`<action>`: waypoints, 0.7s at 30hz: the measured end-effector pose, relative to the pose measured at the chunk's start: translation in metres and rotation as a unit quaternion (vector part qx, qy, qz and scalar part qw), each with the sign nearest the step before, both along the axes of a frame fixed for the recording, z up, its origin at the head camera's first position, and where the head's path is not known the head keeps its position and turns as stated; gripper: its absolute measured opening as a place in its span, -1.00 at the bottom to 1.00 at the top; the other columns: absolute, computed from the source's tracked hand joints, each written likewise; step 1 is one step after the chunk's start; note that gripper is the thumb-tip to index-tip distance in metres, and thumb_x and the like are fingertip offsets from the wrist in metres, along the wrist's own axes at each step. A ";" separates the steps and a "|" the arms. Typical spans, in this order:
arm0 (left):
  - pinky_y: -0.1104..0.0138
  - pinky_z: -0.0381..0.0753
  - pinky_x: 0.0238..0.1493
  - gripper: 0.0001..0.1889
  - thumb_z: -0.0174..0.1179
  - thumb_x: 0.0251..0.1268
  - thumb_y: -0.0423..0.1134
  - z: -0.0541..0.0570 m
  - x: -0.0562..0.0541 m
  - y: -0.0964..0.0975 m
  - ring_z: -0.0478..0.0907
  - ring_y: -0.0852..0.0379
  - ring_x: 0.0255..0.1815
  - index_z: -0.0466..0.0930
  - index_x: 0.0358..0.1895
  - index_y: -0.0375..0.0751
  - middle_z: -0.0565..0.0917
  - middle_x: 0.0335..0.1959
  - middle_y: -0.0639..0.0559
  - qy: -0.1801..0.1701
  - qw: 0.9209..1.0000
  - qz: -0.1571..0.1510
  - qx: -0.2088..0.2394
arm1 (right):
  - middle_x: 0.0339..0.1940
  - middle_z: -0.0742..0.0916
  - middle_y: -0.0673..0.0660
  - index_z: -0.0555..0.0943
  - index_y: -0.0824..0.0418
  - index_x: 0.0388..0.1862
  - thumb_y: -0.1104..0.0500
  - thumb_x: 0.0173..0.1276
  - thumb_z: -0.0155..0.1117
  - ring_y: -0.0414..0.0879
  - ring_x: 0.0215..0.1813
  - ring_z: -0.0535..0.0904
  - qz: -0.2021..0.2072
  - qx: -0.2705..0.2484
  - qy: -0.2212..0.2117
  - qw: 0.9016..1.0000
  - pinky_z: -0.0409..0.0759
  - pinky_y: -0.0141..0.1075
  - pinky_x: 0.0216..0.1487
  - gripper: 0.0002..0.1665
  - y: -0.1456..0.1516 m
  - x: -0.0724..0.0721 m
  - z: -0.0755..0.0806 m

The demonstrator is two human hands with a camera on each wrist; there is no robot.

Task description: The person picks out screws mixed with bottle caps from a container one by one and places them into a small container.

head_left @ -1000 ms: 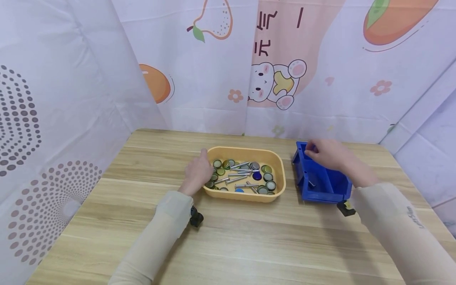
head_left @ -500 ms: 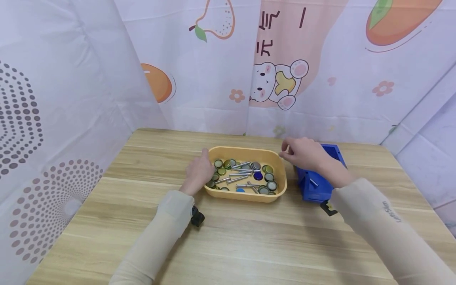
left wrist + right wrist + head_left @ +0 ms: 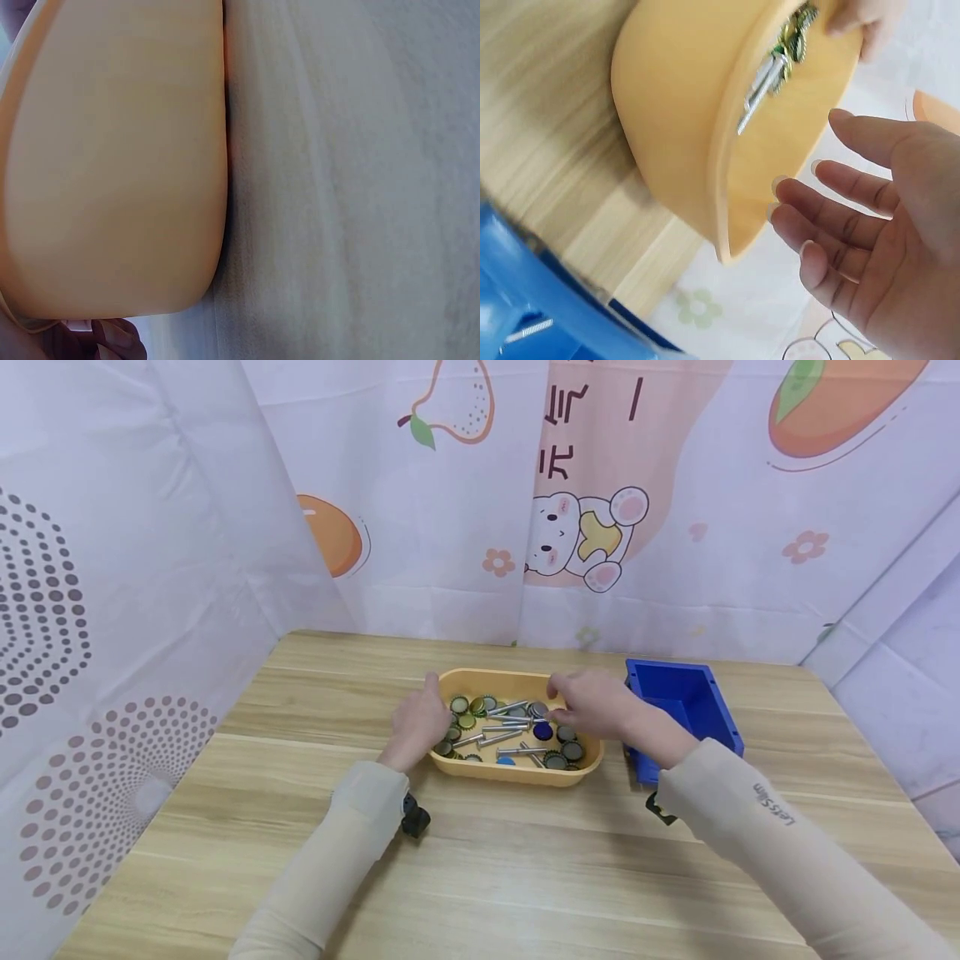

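My left hand grips the left end of a yellow oblong tray, its thumb at the rim; in the left wrist view, curled fingers show at the tray's end. Inside the tray lie silver screws and bottle caps, mostly green-edged, with a dark blue cap near the middle. Over the tray's right part hovers my right hand. The right wrist view shows its fingers loosely bent and apart, nothing between them.
Right of the tray stands a blue divided bin, partly behind my right forearm. A threaded screw lies in it in the right wrist view. A patterned curtain hangs along the back edge of the wooden table.
My right hand has moved left from above the blue bin to over the yellow tray. A screw came into view in the bin midway. My left hand has stayed on the tray.
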State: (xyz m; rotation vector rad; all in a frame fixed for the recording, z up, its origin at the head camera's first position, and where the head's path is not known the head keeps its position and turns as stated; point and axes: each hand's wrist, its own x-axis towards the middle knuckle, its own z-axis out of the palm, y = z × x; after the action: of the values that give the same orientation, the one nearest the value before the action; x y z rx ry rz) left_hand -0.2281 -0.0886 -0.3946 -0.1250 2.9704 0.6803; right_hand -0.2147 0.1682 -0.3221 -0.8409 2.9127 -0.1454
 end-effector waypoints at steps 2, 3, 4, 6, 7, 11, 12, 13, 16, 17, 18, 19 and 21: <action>0.25 0.37 -0.59 -0.59 0.04 0.31 -0.29 0.000 0.000 0.000 0.49 -0.02 -0.51 0.25 0.21 -0.15 0.57 -0.42 -0.13 0.005 1.000 -0.001 -0.005 | -0.39 0.72 0.03 0.56 0.21 0.01 -0.03 0.36 0.30 -0.16 -0.44 0.52 0.003 0.005 -0.014 1.000 0.44 -0.34 -0.46 -0.60 -0.006 0.001 -0.003; 0.24 0.37 -0.58 -0.59 0.04 0.30 -0.29 -0.001 0.000 0.000 0.50 -0.02 -0.50 0.26 0.21 -0.15 0.57 -0.42 -0.13 0.007 1.000 -0.001 -0.007 | -0.39 0.71 0.02 0.55 0.21 0.03 -0.04 0.37 0.29 -0.16 -0.44 0.51 0.005 0.007 -0.023 1.000 0.43 -0.35 -0.46 -0.59 -0.008 0.002 -0.005; 0.23 0.38 -0.57 -0.59 0.05 0.30 -0.28 0.000 0.000 0.000 0.50 -0.03 -0.50 0.26 0.21 -0.15 0.58 -0.41 -0.13 0.007 1.000 -0.002 -0.008 | -0.37 0.71 0.03 0.55 0.20 0.04 -0.05 0.38 0.28 -0.17 -0.43 0.52 0.007 0.009 -0.029 1.000 0.43 -0.35 -0.46 -0.58 -0.011 0.003 -0.007; 0.23 0.38 -0.57 -0.59 0.05 0.30 -0.28 0.000 0.000 0.000 0.51 -0.03 -0.49 0.26 0.21 -0.14 0.58 -0.41 -0.13 0.005 1.000 -0.001 -0.008 | -0.30 0.73 0.06 0.54 0.20 0.04 -0.07 0.38 0.28 -0.16 -0.39 0.54 0.018 0.009 -0.034 0.999 0.46 -0.31 -0.44 -0.56 -0.016 0.004 -0.011; 0.23 0.38 -0.58 -0.58 0.06 0.30 -0.28 0.000 0.000 0.000 0.51 -0.03 -0.50 0.26 0.21 -0.14 0.58 -0.41 -0.13 0.003 1.000 0.000 -0.007 | -0.25 0.74 0.07 0.54 0.19 0.04 -0.09 0.38 0.28 -0.15 -0.37 0.55 0.021 0.010 -0.039 0.999 0.48 -0.29 -0.41 -0.56 -0.018 0.004 -0.014; 0.24 0.38 -0.58 -0.56 0.06 0.31 -0.27 0.000 0.000 0.000 0.51 -0.03 -0.51 0.25 0.24 -0.13 0.58 -0.42 -0.12 -0.003 1.000 0.003 -0.001 | -0.11 0.72 0.12 0.55 0.16 0.01 -0.11 0.38 0.27 -0.11 -0.28 0.56 0.027 0.005 -0.063 0.998 0.51 -0.21 -0.31 -0.58 -0.026 0.005 -0.024; 0.24 0.38 -0.58 -0.55 0.06 0.32 -0.27 -0.001 -0.001 0.000 0.51 -0.03 -0.51 0.24 0.25 -0.13 0.58 -0.42 -0.13 -0.004 1.000 0.003 0.001 | -0.13 0.71 0.11 0.56 0.14 0.01 -0.11 0.38 0.26 -0.11 -0.29 0.56 0.025 0.006 -0.070 0.997 0.51 -0.20 -0.32 -0.59 -0.028 0.006 -0.026; 0.24 0.38 -0.58 -0.55 0.05 0.32 -0.27 -0.001 -0.001 0.000 0.51 -0.03 -0.51 0.24 0.26 -0.13 0.58 -0.42 -0.13 -0.004 1.000 0.003 0.001 | -0.14 0.71 0.10 0.56 0.13 0.00 -0.12 0.38 0.26 -0.12 -0.30 0.55 0.024 0.007 -0.075 0.997 0.50 -0.21 -0.33 -0.60 -0.029 0.005 -0.029; 0.24 0.38 -0.58 -0.54 0.04 0.33 -0.26 -0.001 -0.001 0.000 0.52 -0.04 -0.51 0.23 0.28 -0.12 0.58 -0.42 -0.13 -0.004 1.000 0.003 0.000 | -0.20 0.68 0.06 0.58 0.11 -0.02 -0.13 0.37 0.27 -0.14 -0.32 0.53 0.025 0.010 -0.077 0.997 0.50 -0.22 -0.34 -0.61 -0.033 0.006 -0.035; 0.23 0.39 -0.57 -0.54 0.04 0.33 -0.26 -0.001 -0.001 0.000 0.52 -0.04 -0.50 0.23 0.28 -0.12 0.59 -0.41 -0.13 -0.004 1.000 0.003 -0.001 | -0.22 0.67 0.05 0.59 0.11 -0.03 -0.13 0.35 0.28 -0.14 -0.32 0.53 0.026 0.012 -0.077 0.997 0.51 -0.22 -0.34 -0.61 -0.034 0.006 -0.037; 0.23 0.39 -0.57 -0.53 0.04 0.33 -0.26 -0.001 -0.002 0.000 0.52 -0.04 -0.50 0.22 0.28 -0.12 0.59 -0.41 -0.13 -0.004 1.000 0.004 -0.003 | -0.24 0.66 0.04 0.59 0.10 -0.04 -0.15 0.34 0.30 -0.14 -0.31 0.53 0.026 0.014 -0.074 0.997 0.52 -0.21 -0.33 -0.60 -0.035 0.007 -0.038; 0.23 0.39 -0.56 -0.54 0.05 0.33 -0.26 -0.001 -0.002 0.000 0.52 -0.05 -0.49 0.23 0.28 -0.11 0.58 -0.40 -0.13 -0.004 1.000 0.004 -0.005 | -0.24 0.66 0.04 0.59 0.09 -0.06 -0.16 0.32 0.31 -0.14 -0.30 0.54 0.026 0.016 -0.071 0.997 0.53 -0.20 -0.32 -0.59 -0.036 0.007 -0.040; 0.22 0.40 -0.55 -0.54 0.05 0.33 -0.26 -0.002 -0.001 0.000 0.53 -0.05 -0.48 0.23 0.27 -0.11 0.58 -0.40 -0.13 -0.004 1.000 0.006 -0.008 | -0.26 0.65 0.03 0.58 0.08 -0.08 -0.19 0.29 0.33 -0.13 -0.29 0.55 0.024 0.021 -0.065 0.997 0.55 -0.18 -0.29 -0.58 -0.038 0.007 -0.043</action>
State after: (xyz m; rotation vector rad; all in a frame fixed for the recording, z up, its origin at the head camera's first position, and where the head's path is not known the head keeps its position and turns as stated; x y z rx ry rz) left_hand -0.2296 -0.0884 -0.3962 -0.1453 2.9694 0.6569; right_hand -0.2075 0.1307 -0.3648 -0.8598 2.7624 -0.1304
